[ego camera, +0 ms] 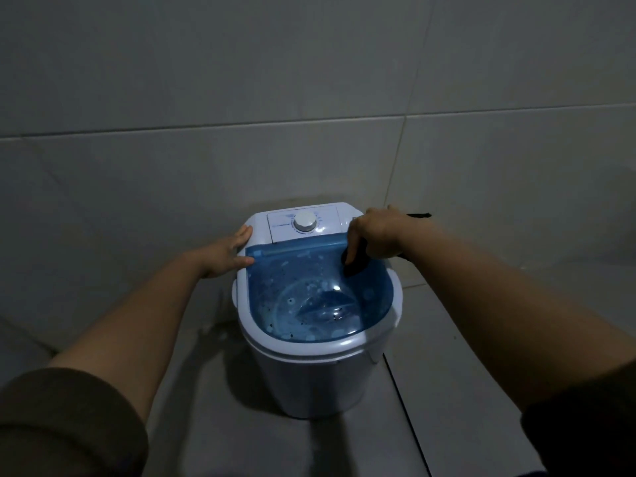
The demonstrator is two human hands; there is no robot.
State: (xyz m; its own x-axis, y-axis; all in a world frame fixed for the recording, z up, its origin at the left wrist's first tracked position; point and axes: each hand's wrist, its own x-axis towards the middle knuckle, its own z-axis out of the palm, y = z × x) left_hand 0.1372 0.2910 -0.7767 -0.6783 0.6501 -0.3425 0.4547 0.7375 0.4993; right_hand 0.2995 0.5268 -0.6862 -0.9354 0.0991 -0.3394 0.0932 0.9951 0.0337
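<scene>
A small white washing machine [320,376] stands on the tiled floor against the wall. Its translucent blue lid [309,297] lies over the tub, and a white round dial [304,222] sits on the back panel. My left hand [229,251] rests with straight fingers on the machine's back left corner, thumb touching the lid's hinge edge. My right hand [378,235] is at the lid's back right corner, fingers curled down round a small dark object [354,265]. What that dark object is I cannot tell.
Grey tiled wall [309,98] rises directly behind the machine. Grey floor tiles [206,425] surround it, with a dark joint line [406,418] running along the right. A thin dark strip [418,215] shows behind my right hand.
</scene>
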